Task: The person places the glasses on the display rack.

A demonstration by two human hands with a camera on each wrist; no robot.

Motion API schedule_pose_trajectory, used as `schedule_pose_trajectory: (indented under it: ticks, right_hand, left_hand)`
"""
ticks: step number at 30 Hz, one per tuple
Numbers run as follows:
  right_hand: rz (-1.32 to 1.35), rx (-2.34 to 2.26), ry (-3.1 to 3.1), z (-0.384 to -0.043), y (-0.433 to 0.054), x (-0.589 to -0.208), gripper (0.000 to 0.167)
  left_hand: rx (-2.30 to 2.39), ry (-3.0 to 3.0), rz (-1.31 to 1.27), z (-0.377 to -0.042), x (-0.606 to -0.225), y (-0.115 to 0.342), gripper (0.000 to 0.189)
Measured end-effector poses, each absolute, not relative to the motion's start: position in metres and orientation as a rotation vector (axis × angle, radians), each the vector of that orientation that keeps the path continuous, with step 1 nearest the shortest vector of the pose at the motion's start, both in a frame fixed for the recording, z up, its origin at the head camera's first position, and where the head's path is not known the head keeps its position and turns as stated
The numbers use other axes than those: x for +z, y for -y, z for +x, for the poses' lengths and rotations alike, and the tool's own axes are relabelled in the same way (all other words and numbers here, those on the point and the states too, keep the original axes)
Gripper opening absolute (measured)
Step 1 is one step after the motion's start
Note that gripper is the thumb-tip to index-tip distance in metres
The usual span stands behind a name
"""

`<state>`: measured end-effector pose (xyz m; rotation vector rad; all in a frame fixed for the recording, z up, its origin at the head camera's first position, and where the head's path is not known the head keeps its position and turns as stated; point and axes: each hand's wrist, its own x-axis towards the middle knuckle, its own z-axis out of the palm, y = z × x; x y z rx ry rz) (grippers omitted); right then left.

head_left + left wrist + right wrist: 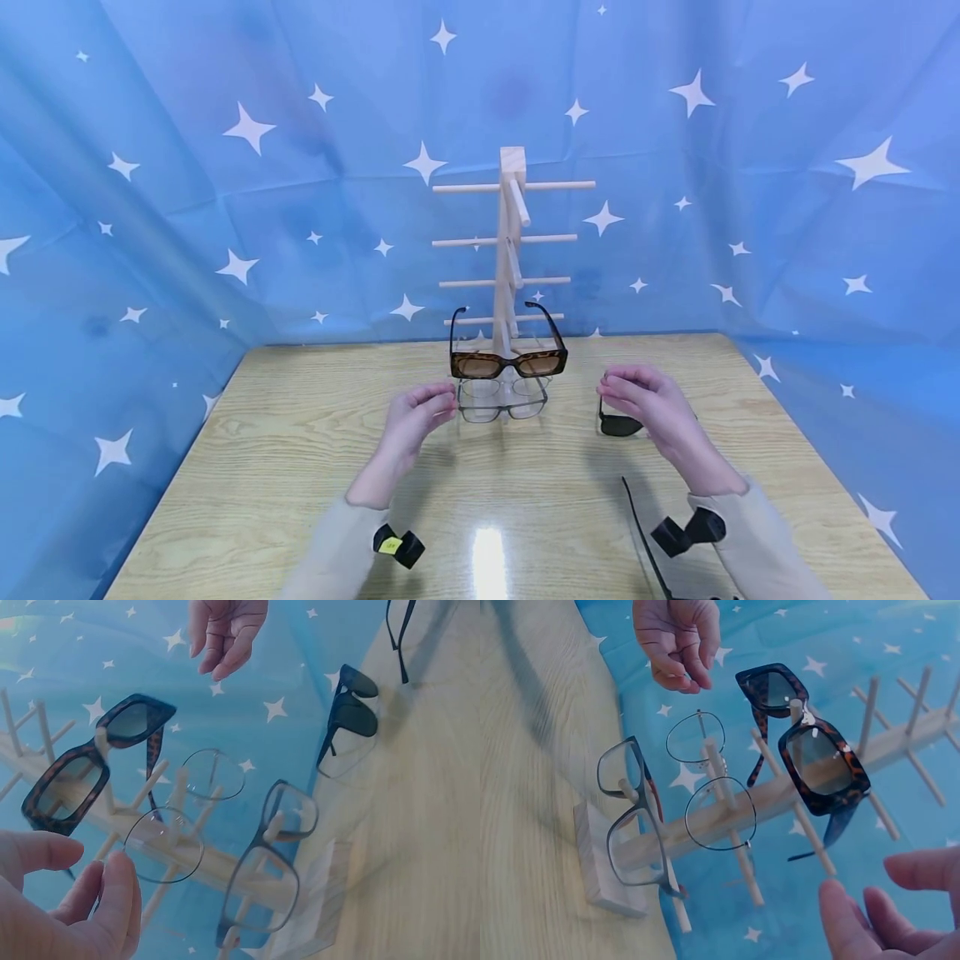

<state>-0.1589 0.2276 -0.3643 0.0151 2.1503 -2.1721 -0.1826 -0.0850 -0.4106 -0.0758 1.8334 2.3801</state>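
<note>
A wooden display stand (513, 160) with rows of pegs rises at the back of the table. Tortoiseshell sunglasses (477, 367) rest on one of its lower pegs, temples pointing back. Beneath them hang round wire-rimmed glasses (756, 817), and lowest is a pair of grey-framed clear glasses (482, 414). My left hand (422, 414) hovers just left of the glasses, fingers loosely bent, with a gap between thumb and index finger. To the right of the stand, my right hand (647, 398) is raised, also with nothing in its fingers, and partly covers dark sunglasses (620, 426) lying on the table.
Near the front right, thin black-framed glasses (643, 537) lie partly beneath the right forearm and run out of frame. The wooden table (300, 467) meets a blue star-patterned cloth (337, 208) behind and at the sides. Upper pegs (558, 186) jut out sideways and forward.
</note>
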Motion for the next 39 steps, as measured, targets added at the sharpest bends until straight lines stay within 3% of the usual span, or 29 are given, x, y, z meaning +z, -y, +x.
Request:
schedule_pose_trajectory:
  ticks: [7, 27, 39]
  right_hand:
    - [0.007, -2.237, -2.103, -0.140, -0.242, -0.370, 0.018]
    - [0.091, -2.264, -2.086, -0.091, -0.298, -0.395, 0.013]
    - [0.109, -2.169, -2.126, -0.069, -0.357, -0.440, 0.015]
  left_hand:
    - [2.295, -1.808, 0.001, -0.171, -0.422, 0.073, 0.027]
    - [2.088, -1.706, 0.192, -0.128, -0.461, 0.008, 0.027]
    - [2.016, -1.651, 0.192, -0.102, -0.480, -0.037, 0.023]
